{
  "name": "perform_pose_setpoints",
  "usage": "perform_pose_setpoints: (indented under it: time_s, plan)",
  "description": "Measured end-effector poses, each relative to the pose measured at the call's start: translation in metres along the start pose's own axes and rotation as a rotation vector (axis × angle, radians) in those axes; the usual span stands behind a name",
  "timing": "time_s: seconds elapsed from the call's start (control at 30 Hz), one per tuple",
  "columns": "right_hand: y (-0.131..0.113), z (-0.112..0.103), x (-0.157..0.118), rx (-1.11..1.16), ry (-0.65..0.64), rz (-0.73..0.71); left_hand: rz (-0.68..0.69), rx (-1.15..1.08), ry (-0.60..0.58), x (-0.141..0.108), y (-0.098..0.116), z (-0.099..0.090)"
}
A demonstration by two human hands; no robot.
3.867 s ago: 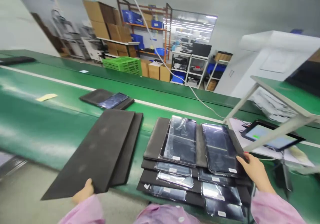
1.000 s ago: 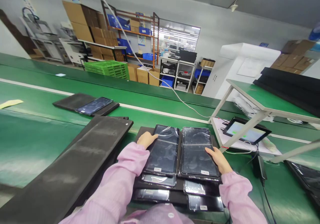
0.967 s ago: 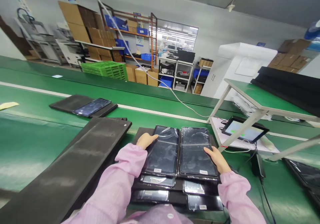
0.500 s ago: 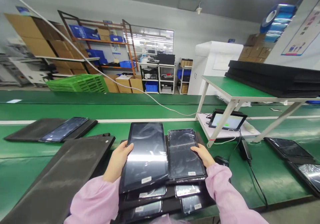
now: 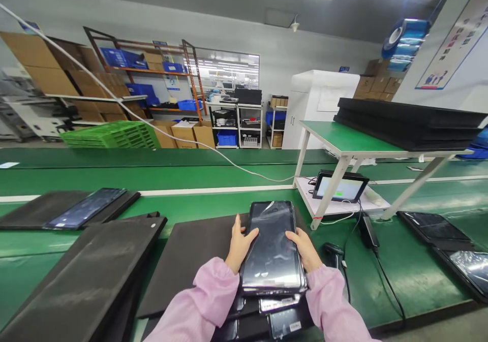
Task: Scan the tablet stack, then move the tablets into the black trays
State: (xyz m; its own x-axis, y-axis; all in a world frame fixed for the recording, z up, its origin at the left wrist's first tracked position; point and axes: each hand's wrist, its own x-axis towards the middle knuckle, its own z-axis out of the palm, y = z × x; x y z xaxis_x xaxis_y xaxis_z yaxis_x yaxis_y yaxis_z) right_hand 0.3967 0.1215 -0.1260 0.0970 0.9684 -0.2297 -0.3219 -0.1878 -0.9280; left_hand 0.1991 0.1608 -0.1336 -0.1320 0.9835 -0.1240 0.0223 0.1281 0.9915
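While the left hand (image 5: 239,244) grips the bagged panel (image 5: 272,245) at 9 o'clock, the right hand (image 5: 305,249) clasps its 3 o'clock edge.

A dark glossy screen panel (image 5: 272,245) in clear wrap lies lengthwise away from the viewer, raised slightly above a stack of black foam sheets (image 5: 190,255) on the green counter (image 5: 381,281). It seems to rest on a second panel, though the edge is hard to make out. More wrapped panels (image 5: 280,304) with white labels show beneath its near end.
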Motion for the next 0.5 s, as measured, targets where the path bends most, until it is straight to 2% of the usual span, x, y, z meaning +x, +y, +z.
perform_pose_setpoints:
  time_s: [0.07,0.13,0.2,0.27,0.33,0.43,0.5]
  plan:
    - [-0.005,0.002,-0.012,0.028,-0.001,-0.068,-0.048,-0.030,-0.082,-0.009,0.012,-0.002]
    - [-0.017,0.003,-0.022,0.012,-0.063,-0.176,-0.033,-0.113,-0.182,-0.020,0.030,-0.005]
    - [-0.032,0.002,-0.024,-0.046,-0.144,-0.310,0.085,-0.218,-0.193,-0.029,0.049,-0.008]
    - [-0.042,0.001,-0.018,-0.123,-0.170,-0.396,0.220,-0.264,-0.147,-0.031,0.062,-0.009]
    - [-0.045,-0.002,-0.010,-0.197,-0.097,-0.397,0.260,-0.231,-0.137,-0.027,0.065,-0.006]
    - [-0.039,-0.011,-0.004,-0.298,0.023,-0.373,0.241,-0.193,-0.169,-0.016,0.058,0.003]
    - [-0.035,-0.012,-0.006,-0.347,0.013,-0.384,0.245,-0.203,-0.182,-0.013,0.050,0.007]
